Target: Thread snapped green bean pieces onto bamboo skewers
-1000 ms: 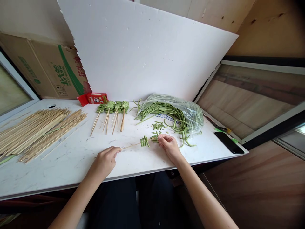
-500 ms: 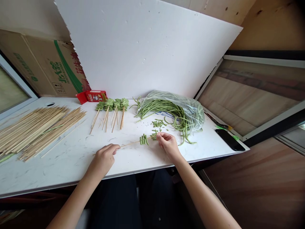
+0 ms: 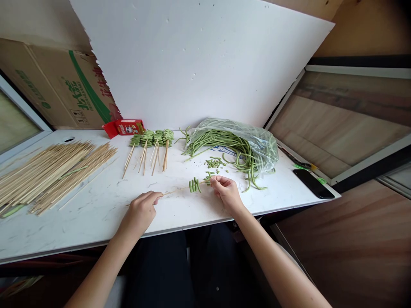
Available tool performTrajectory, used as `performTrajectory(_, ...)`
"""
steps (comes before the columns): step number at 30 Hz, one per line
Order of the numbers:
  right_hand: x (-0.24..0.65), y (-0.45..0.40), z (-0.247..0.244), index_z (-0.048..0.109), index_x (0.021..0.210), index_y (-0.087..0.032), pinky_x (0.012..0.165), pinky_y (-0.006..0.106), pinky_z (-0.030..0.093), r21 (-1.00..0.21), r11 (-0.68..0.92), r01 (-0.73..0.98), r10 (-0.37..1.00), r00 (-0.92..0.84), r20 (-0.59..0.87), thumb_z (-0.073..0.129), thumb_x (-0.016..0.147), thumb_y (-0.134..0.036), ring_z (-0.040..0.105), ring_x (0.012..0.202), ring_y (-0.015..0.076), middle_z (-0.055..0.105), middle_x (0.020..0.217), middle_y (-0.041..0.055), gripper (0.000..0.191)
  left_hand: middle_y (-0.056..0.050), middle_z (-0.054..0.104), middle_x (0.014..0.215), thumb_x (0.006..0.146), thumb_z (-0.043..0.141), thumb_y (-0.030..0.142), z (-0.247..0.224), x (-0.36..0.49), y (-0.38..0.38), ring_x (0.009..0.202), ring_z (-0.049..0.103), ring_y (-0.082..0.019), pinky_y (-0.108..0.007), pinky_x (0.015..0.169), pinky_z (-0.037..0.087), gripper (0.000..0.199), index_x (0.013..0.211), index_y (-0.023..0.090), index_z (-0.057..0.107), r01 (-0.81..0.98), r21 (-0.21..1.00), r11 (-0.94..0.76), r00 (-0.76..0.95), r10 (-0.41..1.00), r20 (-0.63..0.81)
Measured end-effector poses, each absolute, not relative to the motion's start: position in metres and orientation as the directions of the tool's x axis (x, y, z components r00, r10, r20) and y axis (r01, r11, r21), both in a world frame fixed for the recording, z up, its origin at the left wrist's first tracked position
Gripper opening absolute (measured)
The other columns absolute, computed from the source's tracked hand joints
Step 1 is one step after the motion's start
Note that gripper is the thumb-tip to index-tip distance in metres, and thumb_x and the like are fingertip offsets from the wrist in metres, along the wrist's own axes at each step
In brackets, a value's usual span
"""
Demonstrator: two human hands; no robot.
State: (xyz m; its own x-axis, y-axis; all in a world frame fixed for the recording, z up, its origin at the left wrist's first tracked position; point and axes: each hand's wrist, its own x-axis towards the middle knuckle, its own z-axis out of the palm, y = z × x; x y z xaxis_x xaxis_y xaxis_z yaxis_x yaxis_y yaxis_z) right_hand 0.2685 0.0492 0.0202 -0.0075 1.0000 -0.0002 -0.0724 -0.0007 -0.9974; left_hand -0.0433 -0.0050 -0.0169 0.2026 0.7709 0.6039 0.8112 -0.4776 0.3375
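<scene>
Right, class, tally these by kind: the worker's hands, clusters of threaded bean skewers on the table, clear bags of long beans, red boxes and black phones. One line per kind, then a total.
Left hand and right hand: 2
Threaded bean skewer clusters: 4
Clear bag of long beans: 1
Red box: 1
Black phone: 1
Total: 9

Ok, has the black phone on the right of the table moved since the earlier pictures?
No. The phone lies at the same place by the right-hand corner of the table; both shift together in the picture, as the camera moves.
</scene>
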Motion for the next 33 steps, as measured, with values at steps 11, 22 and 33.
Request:
performTrajectory(11, 0.264, 0.045, 0.024, 0.076, 0.078, -0.02, 0.052, 0.03, 0.025, -0.996, 0.014, -0.089, 1.0, -0.001, 0.014, 0.09, 0.071, -0.063, 0.033, 0.054, 0.0108, 0.06, 0.066, -0.0006, 0.046, -0.001, 0.071, 0.08, 0.073, 0.037, -0.008, -0.01, -0.042, -0.007, 0.074, 0.07, -0.015, -0.023, 0.068, 0.053, 0.05, 0.095, 0.02, 0.071, 0.826, 0.315, -0.467, 0.215, 0.778, 0.591)
performTrajectory(22, 0.262, 0.044, 0.021, 0.076, 0.079, -0.02, 0.05, 0.029, 0.025, -0.996, 0.017, -0.086, 1.0, 0.022, 0.016, 0.089, 0.073, -0.063, 0.034, 0.054, 0.01, 0.061, 0.07, 0.0016, 0.046, -0.001, 0.073, 0.083, 0.072, 0.037, -0.008, -0.014, -0.044, -0.007, 0.078, 0.072, -0.016, -0.023, 0.071, 0.054, 0.051, 0.098, 0.021, 0.072, 0.833, 0.306, -0.46, 0.213, 0.778, 0.59)
performTrajectory(33, 0.265, 0.044, 0.014, 0.078, 0.087, -0.02, 0.056, 0.03, 0.036, -0.992, 0.118, -0.046, 0.993, 0.0, 0.118, 0.085, 0.079, -0.059, 0.049, 0.064, 0.0155, 0.067, 0.077, 0.0044, 0.04, 0.0, 0.064, 0.077, 0.072, 0.035, -0.006, -0.009, -0.046, -0.008, 0.07, 0.066, -0.013, -0.02, 0.068, 0.05, 0.046, 0.092, 0.02, 0.066, 0.807, 0.388, -0.446, 0.223, 0.837, 0.5)
